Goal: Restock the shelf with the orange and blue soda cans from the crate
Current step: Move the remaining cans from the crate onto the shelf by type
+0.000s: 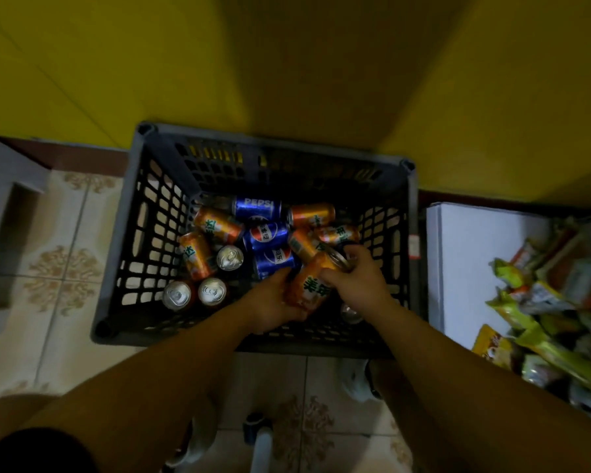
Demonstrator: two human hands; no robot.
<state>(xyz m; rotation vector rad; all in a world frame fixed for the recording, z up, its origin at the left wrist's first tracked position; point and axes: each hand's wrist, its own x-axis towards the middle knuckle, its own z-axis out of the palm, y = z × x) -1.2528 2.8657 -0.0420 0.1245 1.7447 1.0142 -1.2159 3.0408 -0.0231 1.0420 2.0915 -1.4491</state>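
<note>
Orange can (309, 285) is lifted clear of the heap, at the near right of the crate (118, 233). Both arms reach down into it.

- Long axis: tilted, base toward the near left, silver top toward the far right.
- Left grip (273, 302): curled under and around the base end, palm cupping it.
- Right grip (359, 274): closed over the top end, thumb pressed on the label side. The fingers wrap past the rim, and I cannot tell whether they also touch the can beneath.
- Can sits between the two grips, touching both. Neither is clearly nearer, though the left carries more of the body.

Remaining stock in the crate: blue cans (267, 233) lie on their sides mid-crate, more orange cans (219, 223) lie around them, and several upright cans (212, 291) stand at the near left.

The shelf is not in view. Judgement: the can has to come up over the crate rim, so one grip should probably let go first.
</note>
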